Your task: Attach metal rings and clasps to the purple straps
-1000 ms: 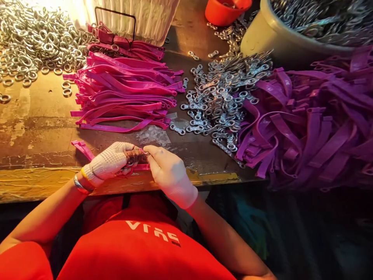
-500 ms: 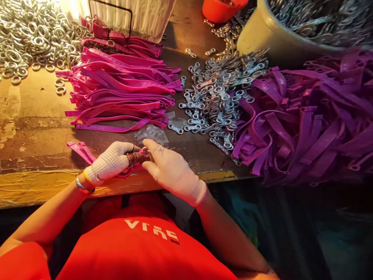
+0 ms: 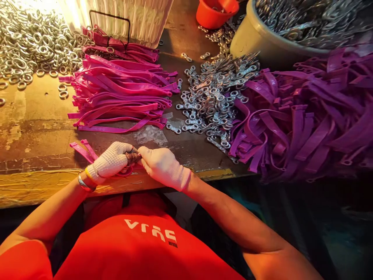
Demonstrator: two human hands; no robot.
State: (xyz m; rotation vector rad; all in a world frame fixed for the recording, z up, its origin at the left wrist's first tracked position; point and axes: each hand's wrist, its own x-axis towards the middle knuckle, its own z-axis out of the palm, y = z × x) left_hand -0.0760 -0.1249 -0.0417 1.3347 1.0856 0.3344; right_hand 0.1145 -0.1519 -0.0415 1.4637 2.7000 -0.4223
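At the table's front edge, my left hand (image 3: 112, 160) in a dotted white glove is closed on a pink strap (image 3: 84, 151), whose ends stick out to the left behind it. Its fingertips have dark brown coverings. My right hand (image 3: 161, 163), in a plain white glove, is closed and meets the left fingertips; what it pinches is hidden. Beyond my hands lies a stack of pink straps (image 3: 122, 91). Right of that stack is a heap of metal links (image 3: 212, 97).
Metal rings (image 3: 35, 50) are piled at the back left beside a translucent ribbed container (image 3: 136, 23). A red bowl (image 3: 214, 17) and a large beige tub (image 3: 262, 44) full of metal pieces stand at the back right. Purple straps (image 3: 311, 120) cover the right side.
My right hand has closed, its thumb and fingers now together, and shifted slightly left against the left fingertips. The metal ring seen between my hands is now hidden. The view has shifted slightly.
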